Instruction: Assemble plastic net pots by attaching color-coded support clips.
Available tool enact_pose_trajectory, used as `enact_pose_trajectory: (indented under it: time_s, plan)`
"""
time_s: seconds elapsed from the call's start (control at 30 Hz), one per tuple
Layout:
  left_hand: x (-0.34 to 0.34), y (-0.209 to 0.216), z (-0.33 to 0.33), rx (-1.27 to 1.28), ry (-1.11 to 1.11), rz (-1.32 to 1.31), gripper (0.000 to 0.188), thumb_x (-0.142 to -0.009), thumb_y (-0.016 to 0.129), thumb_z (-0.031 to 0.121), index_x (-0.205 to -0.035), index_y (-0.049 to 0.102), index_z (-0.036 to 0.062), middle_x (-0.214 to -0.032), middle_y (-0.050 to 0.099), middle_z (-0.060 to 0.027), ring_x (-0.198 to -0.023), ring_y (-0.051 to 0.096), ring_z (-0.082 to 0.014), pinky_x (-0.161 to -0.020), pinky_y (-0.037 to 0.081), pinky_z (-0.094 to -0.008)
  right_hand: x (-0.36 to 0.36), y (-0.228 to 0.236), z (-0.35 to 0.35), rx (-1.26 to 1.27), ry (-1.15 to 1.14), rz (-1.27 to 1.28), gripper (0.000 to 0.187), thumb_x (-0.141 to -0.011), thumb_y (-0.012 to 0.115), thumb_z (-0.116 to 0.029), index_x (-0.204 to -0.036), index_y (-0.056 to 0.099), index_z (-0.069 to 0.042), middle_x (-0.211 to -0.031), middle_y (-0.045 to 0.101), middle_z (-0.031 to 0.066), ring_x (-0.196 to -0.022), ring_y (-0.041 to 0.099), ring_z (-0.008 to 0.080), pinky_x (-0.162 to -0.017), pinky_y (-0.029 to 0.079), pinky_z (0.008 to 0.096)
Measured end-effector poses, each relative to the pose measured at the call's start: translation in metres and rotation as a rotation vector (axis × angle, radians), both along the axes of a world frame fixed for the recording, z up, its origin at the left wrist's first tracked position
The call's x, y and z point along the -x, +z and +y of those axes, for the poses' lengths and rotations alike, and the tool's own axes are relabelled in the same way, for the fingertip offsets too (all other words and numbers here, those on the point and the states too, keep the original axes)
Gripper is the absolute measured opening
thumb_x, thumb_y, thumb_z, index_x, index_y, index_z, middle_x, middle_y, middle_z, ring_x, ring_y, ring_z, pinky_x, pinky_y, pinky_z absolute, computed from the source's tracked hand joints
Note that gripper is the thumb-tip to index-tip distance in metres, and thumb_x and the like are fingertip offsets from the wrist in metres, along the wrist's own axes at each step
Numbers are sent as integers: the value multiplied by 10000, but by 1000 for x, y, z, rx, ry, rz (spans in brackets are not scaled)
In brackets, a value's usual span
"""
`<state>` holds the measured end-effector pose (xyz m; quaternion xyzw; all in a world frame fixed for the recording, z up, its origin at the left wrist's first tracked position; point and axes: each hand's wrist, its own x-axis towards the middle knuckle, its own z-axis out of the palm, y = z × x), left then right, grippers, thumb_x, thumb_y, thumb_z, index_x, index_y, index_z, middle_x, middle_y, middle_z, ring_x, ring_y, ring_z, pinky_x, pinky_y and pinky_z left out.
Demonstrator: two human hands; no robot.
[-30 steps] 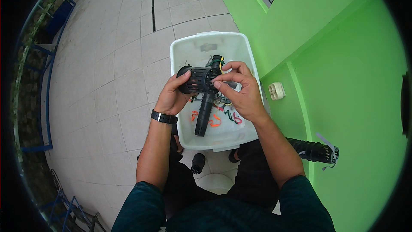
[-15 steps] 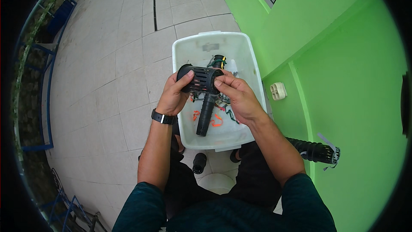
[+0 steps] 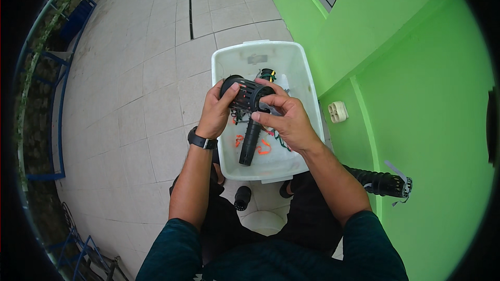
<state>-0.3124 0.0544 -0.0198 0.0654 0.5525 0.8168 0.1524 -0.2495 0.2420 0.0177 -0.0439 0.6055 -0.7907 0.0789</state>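
Fingers of the left hand (image 3: 212, 116) grip a black slotted cup (image 3: 250, 92) above the white bin (image 3: 286, 60); the right hand's (image 3: 295, 126) fingers curl at its right end, and whether they pinch anything I cannot tell. Work on this cup looks unfinished; orange ribbon (image 3: 268, 147) lies loose in the bin beside a ribbed black tube (image 3: 250, 144). The bin's rim is near both hands, the green wall (image 3: 432, 88) limits the right, and tiled floor (image 3: 125, 83) leaves room leftward.

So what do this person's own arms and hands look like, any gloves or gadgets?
The left hand and right hand are ungloved. A black wristband with a silvery buckle circles the left wrist. Short dark-teal sleeves leave both forearms bare.
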Motion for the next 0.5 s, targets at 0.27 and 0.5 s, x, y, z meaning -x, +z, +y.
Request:
enact_pose_trajectory:
  time_s: [0.27, 0.5]
  plan:
    - [-26, 13, 3, 162, 158, 242, 363, -1035, 538, 309, -1198, 553, -16, -1051, 649, -57, -929, 604, -90, -816, 496, -248, -17, 11, -6, -274, -77, 341, 188, -878, 702, -125, -993, 711, 23, -1412, 465, 130, -1206, 524, 213, -966, 448, 321]
    - [-79, 27, 11, -191, 187, 99, 282, -1034, 535, 311, -1172, 545, 65, -917, 621, 21, -676, 508, 9, -508, 350, -167, -60, 42, -13, -208, -75, 422, 230, -967, 620, -160, -1012, 712, 46, -1402, 495, 144, -1204, 516, 185, -999, 420, 321]
